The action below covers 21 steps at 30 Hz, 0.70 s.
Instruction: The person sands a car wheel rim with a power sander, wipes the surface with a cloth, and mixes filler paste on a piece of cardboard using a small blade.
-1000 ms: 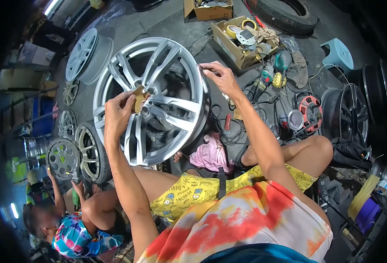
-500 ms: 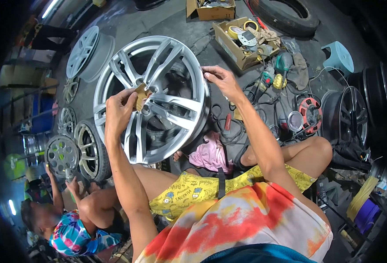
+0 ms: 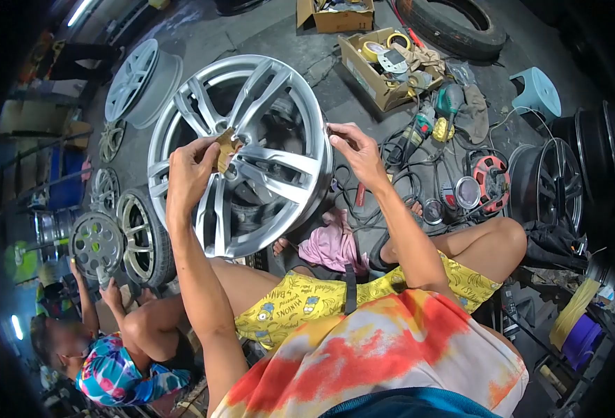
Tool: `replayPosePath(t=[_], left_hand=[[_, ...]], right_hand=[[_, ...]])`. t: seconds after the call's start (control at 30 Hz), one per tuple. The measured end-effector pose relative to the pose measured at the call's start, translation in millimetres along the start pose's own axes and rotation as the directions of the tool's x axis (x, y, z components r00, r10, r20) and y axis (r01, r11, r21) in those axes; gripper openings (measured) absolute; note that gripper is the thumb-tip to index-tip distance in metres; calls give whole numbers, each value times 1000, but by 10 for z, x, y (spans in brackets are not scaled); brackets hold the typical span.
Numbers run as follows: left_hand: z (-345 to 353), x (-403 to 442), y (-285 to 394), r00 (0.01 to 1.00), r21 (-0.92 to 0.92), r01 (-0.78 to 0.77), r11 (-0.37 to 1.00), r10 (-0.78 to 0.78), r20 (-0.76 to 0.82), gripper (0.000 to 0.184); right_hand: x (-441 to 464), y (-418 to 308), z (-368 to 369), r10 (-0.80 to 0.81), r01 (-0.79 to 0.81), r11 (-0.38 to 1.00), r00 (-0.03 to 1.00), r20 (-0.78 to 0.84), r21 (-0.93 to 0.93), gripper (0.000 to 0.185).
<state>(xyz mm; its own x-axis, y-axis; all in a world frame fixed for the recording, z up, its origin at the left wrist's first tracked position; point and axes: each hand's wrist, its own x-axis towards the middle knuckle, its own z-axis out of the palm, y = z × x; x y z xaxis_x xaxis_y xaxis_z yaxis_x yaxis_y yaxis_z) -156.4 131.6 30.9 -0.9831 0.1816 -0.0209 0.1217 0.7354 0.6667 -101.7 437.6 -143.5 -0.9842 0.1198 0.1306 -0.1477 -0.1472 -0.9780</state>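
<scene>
A large silver wheel rim [image 3: 279,174] with split spokes stands tilted in front of me. My left hand [image 3: 195,167] pinches a small folded brown piece of sandpaper [image 3: 224,150] between thumb and fingers, against the hub area of the rim. At the rim's right outer edge is my right hand [image 3: 355,150], its thumb and fingers closed around the lip. The fingertips of my right hand partly cover the edge there.
An open cardboard box [image 3: 384,90] of tapes and tools lies beyond my right hand, near a green power tool [image 3: 449,99], cables and a red reel [image 3: 492,181]. A pink cloth [image 3: 332,240] lies below the rim. A co-worker [image 3: 112,362] sits at lower left.
My right hand has slid a little down along the rim's right edge. My left hand stays near the hub with the brown piece. The co-worker's hands have shifted slightly.
</scene>
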Motion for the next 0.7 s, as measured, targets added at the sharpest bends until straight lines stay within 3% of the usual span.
replayPosePath(t=[0.1,0.2,0.37,0.5,0.57,0.7], left_hand=[[-3,-4,19,1000,-29,11,1000,-11,1,28],[-17,7,-63,1000,10,-16,1000,16,23,27],[23,13,-46,1000,-12,-9,1000,9,13,27],[22,14,-38,1000,-71,14,997,-14,-3,26],[19,15,-49,1000,-64,16,998,-16,-4,26],[20,6,-30,1000,-49,5,999,-5,0,26]], right_hand=[[106,-7,64,16,-14,992,1000,-20,125,27],[136,48,11,8,-10,996,1000,22,92,27],[38,-18,-133,-2,12,991,997,71,-133,26],[-37,37,-142,-25,30,986,999,37,-167,26],[-78,52,-90,-50,48,996,998,-27,-80,26],[31,-14,-76,-20,24,988,999,30,-154,28]])
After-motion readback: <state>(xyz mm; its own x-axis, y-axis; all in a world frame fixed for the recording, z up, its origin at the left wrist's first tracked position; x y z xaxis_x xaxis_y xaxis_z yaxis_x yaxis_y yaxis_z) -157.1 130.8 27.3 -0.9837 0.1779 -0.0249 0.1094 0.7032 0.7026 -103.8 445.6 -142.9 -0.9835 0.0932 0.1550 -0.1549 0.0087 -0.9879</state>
